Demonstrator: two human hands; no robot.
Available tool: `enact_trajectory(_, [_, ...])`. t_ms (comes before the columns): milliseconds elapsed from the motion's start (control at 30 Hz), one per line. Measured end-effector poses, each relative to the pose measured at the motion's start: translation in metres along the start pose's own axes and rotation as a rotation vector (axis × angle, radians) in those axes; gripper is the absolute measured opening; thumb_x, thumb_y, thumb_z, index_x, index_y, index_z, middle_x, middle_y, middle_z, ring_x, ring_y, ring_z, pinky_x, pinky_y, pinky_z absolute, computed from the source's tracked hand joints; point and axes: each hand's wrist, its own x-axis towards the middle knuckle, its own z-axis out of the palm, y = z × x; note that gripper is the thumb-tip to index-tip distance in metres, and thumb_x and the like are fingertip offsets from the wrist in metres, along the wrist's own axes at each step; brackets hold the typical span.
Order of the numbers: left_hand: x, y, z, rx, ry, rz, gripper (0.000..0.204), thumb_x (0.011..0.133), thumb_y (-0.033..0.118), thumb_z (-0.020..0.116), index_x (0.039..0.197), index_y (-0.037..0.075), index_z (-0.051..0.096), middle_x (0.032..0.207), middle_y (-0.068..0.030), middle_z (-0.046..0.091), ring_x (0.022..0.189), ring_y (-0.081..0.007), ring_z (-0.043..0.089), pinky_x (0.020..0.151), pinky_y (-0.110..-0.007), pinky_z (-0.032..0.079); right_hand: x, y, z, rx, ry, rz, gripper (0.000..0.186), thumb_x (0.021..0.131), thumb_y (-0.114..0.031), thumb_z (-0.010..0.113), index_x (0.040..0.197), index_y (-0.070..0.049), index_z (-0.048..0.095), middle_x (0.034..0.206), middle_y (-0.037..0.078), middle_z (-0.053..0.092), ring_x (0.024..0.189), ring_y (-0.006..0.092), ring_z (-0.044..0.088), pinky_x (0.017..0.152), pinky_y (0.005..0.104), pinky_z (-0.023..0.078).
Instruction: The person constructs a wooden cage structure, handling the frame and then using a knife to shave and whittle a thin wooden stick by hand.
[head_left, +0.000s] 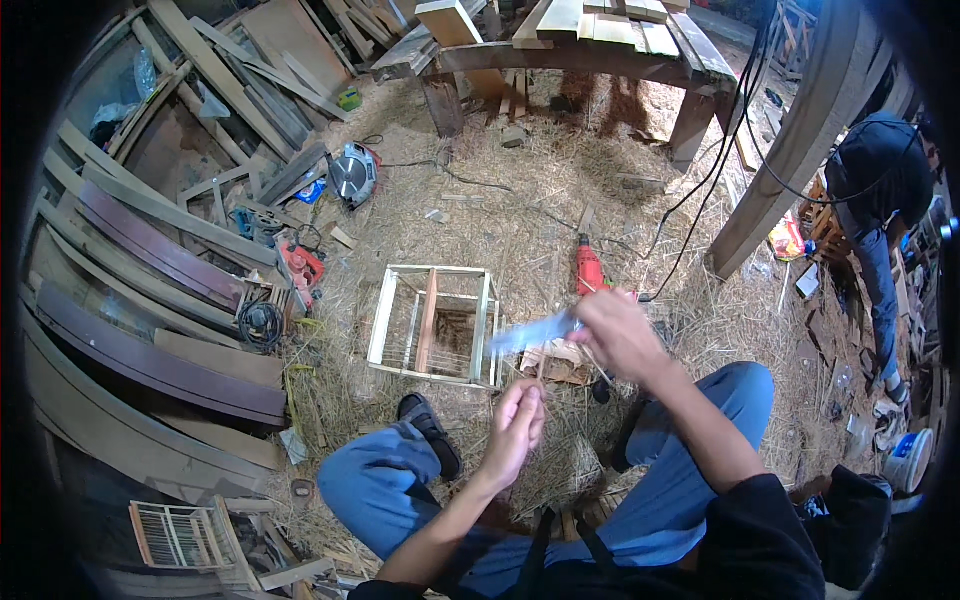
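My right hand (622,338) is closed around a wide-bladed knife (530,335), whose blade is smeared by motion and points left. Below it, my left hand (517,425) pinches a thin wooden stick (541,368), with the stick's upper end near the blade. Whether blade and stick touch, I cannot tell. Just left of the knife stands a small cage-like wooden frame (430,325) with thin bars and a brown crosspiece. A red power drill (588,268) lies beyond my right hand.
Shavings cover the floor. At left are a circular saw (353,178), a red power tool (300,268) and stacked boards (160,375). A workbench (590,62) stands ahead. At right are a wooden post (800,140), hanging cables, a bending person (880,180) and a white bucket (908,460).
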Motion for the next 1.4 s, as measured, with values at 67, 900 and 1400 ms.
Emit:
enact_trajectory(67, [-0.001,0.006,-0.005,0.023,0.005,0.011,0.018,0.107,0.027,0.045,0.107,0.01,0.05,0.071,0.0063,0.037,0.052,-0.0028,0.03,0.044,-0.02,0.023,0.003,-0.009,-0.009,-0.01,-0.087,-0.141,0.023,0.092,-0.032,0.062,0.093,-0.009,0.061,0.087,0.007,0.062,0.085,0.027,0.059,0.08,0.0404,0.043])
enact_trajectory(900, [0.003,0.011,-0.02,-0.066,0.246,0.245,0.014,0.106,0.018,0.045,0.11,0.008,0.054,0.068,0.0049,0.033,0.054,-0.0045,0.029,0.046,-0.023,0.026,-0.006,0.003,0.005,0.056,0.203,0.239,0.027,0.096,-0.03,0.058,0.097,-0.003,0.06,0.083,0.011,0.058,0.079,0.0289,0.055,0.072,0.0403,0.039])
enact_trajectory(1400, [0.012,0.013,-0.011,-0.042,0.257,0.253,0.04,0.1,0.009,0.055,0.14,0.007,0.052,0.077,0.0003,0.056,0.054,-0.0019,0.036,0.047,-0.018,0.028,-0.002,-0.038,0.027,0.169,-0.054,-0.182,0.037,0.095,-0.042,0.057,0.1,-0.006,0.059,0.087,0.009,0.059,0.085,0.0258,0.059,0.078,0.0382,0.043])
